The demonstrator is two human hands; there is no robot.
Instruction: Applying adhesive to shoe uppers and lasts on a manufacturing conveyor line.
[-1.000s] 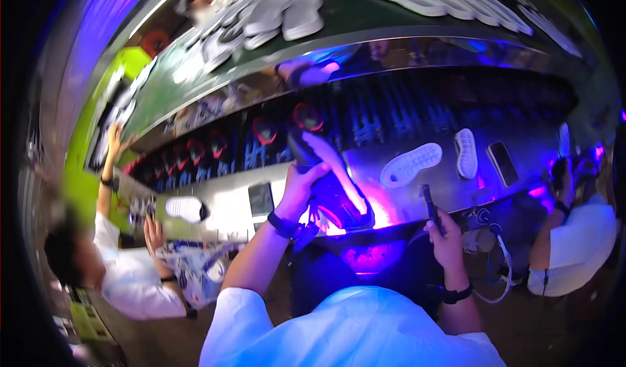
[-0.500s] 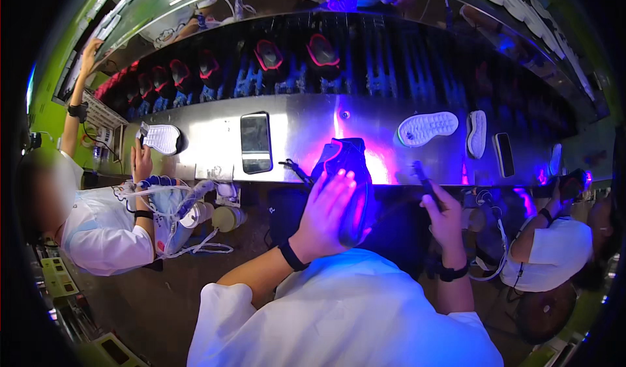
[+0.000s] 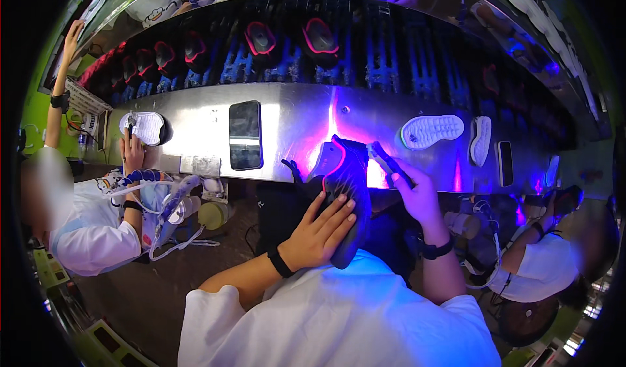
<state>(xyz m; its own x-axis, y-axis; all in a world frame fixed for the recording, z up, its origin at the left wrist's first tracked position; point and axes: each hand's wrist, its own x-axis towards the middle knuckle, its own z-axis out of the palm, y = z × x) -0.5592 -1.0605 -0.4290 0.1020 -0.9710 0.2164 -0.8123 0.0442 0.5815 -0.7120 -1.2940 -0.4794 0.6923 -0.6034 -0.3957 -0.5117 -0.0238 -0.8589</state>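
A dark shoe upper [image 3: 353, 171] with a pink-red edge stands tilted in front of me under purple light, at the bench's near edge. My left hand [image 3: 317, 234] holds it low on its side, fingers laid across the dark surface. In my right hand [image 3: 417, 194] is a small dark-handled brush [image 3: 385, 158]. The brush head is close to the upper's right side near the top; whether it touches cannot be made out. Farther right on the bench lie a white shoe sole [image 3: 432, 132] and a second white sole [image 3: 480, 144] beside it.
The metal bench [image 3: 300, 116] carries a dark phone [image 3: 245, 135] at left and another phone [image 3: 505, 163] at right. Behind runs a rack [image 3: 381, 54] bearing several dark shoes with pink edges. A co-worker at left touches a white sole [image 3: 151, 130]; another sits at right.
My right hand has risen, bringing the brush up beside the upper. My left hand has slid lower on the upper, showing more of its side. The view has shifted slightly.
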